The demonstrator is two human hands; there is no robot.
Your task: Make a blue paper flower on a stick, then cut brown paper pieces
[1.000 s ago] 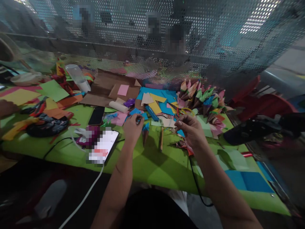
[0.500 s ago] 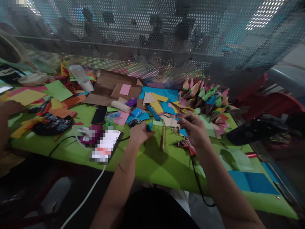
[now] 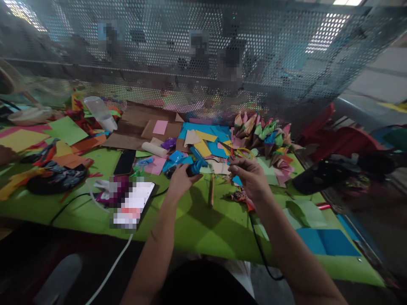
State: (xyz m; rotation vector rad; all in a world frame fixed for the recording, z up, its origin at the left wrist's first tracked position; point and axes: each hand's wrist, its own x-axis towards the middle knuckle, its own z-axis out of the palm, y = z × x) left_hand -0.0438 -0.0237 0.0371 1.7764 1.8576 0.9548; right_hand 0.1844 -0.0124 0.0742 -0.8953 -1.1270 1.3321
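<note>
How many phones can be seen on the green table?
2: the lit-screen phone near the table's front edge, left of the left hand, and the dark-screen phone farther back. Clutter may hide others.

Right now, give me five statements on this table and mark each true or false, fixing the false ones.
1. The left hand holds a blue piece. True.
2. The pencil-like stick lies to the right of the right hand. False: it lies between the two hands.
3. A pink sheet lies on brown paper. True.
4. The lit phone lies to the left of the left hand. True.
5. The paper flowers stand left of the white roll. False: they are to its right.
</note>
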